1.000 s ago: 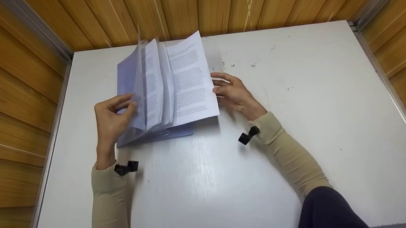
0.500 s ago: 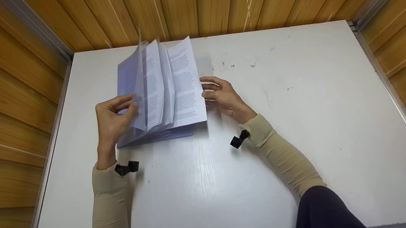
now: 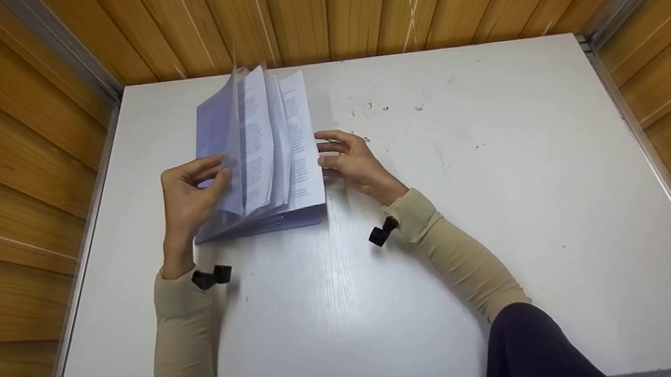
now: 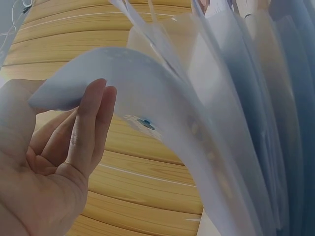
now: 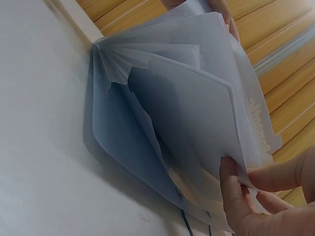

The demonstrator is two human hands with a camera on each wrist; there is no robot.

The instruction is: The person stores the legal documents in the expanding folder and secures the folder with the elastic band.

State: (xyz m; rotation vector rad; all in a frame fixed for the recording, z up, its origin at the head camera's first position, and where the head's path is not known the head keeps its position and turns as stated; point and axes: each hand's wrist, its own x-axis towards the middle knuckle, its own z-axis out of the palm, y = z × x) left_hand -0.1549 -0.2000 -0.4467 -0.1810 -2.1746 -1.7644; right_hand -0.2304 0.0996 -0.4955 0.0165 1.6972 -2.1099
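Observation:
A bluish translucent expanding file folder [image 3: 211, 129] stands fanned open on the table, its pockets spread apart. My left hand [image 3: 188, 193] pinches the edge of its left cover, which bends between thumb and fingers in the left wrist view. At the folder's right side my right hand [image 3: 354, 162] holds the right edge of printed paper [image 3: 303, 136] between thumb and fingers. The left part of that paper lies inside a pocket, hidden behind the other leaves. More printed paper [image 3: 254, 141] shows in a pocket further left. Pleated pocket ends [image 5: 115, 64] show in the right wrist view.
The white table [image 3: 496, 197] extends right and in front of the folder. Wood-patterned panels [image 3: 349, 8] enclose it at the back and sides. Thin dark elastic cord [image 5: 187, 221] hangs by the folder's lower edge.
My right hand has moved left with the printed paper, so less of the paper sticks out of the folder. My left hand has kept its pinch on the cover almost in place.

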